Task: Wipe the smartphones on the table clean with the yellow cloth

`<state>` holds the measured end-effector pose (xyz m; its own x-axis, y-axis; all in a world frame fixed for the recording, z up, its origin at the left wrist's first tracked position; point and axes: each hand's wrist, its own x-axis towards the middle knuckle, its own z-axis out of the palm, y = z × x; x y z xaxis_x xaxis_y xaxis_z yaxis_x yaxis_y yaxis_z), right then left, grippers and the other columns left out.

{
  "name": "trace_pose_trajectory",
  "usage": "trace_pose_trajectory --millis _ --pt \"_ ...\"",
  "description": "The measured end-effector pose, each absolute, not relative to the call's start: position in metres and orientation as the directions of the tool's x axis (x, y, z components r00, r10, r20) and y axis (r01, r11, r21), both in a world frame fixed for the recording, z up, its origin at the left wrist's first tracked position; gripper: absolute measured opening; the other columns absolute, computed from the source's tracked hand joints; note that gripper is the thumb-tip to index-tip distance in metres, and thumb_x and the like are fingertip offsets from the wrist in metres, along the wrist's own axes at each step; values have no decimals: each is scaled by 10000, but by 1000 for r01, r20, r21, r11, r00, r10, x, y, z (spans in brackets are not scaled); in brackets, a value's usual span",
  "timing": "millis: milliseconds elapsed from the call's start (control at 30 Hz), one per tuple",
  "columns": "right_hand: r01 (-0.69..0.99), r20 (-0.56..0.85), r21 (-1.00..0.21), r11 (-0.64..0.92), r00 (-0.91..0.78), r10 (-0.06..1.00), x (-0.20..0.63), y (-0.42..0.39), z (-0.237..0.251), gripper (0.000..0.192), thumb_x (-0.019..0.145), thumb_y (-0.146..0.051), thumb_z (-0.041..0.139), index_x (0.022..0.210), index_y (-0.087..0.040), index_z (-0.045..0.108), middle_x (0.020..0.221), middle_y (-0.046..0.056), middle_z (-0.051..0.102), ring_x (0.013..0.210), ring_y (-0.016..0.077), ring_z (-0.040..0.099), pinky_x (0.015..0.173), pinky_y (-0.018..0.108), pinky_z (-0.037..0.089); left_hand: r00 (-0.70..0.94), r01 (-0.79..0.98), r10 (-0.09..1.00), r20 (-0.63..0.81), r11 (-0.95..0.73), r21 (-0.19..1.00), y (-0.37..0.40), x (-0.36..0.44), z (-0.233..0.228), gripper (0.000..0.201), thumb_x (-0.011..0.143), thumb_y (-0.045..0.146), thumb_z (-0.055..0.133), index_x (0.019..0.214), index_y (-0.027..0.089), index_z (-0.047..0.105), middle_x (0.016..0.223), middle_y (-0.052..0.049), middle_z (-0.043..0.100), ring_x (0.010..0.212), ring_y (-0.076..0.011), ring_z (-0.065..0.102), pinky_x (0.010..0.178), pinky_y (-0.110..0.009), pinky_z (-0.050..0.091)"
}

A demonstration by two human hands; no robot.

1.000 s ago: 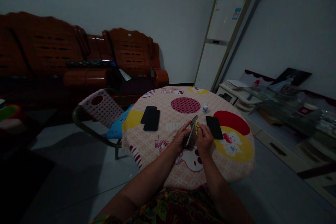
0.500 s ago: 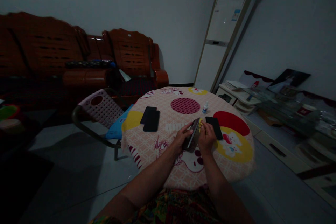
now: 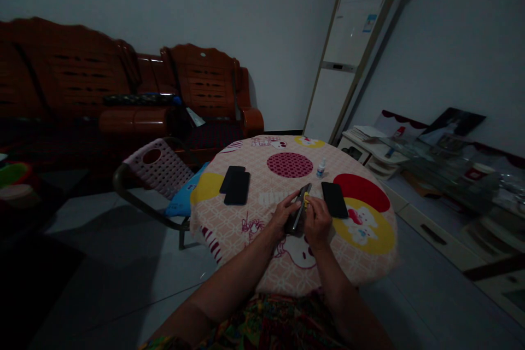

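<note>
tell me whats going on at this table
A person sits at a round table covered with a cartoon-print cloth. The left hand holds a dark phone tilted up on edge, while the right hand presses something small and yellow against it. Another dark phone lies flat just right of the hands, two more lie together further left, and a small bottle stands beyond.

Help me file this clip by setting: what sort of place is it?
Likely a home living room: a carved wooden sofa, a round table under a cartoon-print cloth, and a tall floor-standing air conditioner in the corner.
</note>
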<state>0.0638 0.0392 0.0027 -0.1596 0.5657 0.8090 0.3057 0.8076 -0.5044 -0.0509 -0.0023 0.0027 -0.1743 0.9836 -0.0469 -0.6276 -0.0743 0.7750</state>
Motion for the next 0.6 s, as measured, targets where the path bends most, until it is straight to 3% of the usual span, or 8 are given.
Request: trace_pose_trajectory --millis 233,600 --pt "337 802 -527 780 -106 588 62 42 7 314 932 -205 382 1064 -173 665 1000 111 658 961 202 617 880 368 506 -185 -599 980 -70 -56 799 -2 -50 2 757 680 297 776 1373 158 503 813 -39 682 629 -136 614 598 -231 474" --pt "341 824 -485 806 -130 551 62 40 2 283 927 -188 404 1041 -159 661 986 112 661 947 203 621 860 381 524 -184 -608 981 -63 -63 792 0 -51 -1 800 665 316 790 1387 154 486 731 -10 665 578 -115 587 611 -231 462"
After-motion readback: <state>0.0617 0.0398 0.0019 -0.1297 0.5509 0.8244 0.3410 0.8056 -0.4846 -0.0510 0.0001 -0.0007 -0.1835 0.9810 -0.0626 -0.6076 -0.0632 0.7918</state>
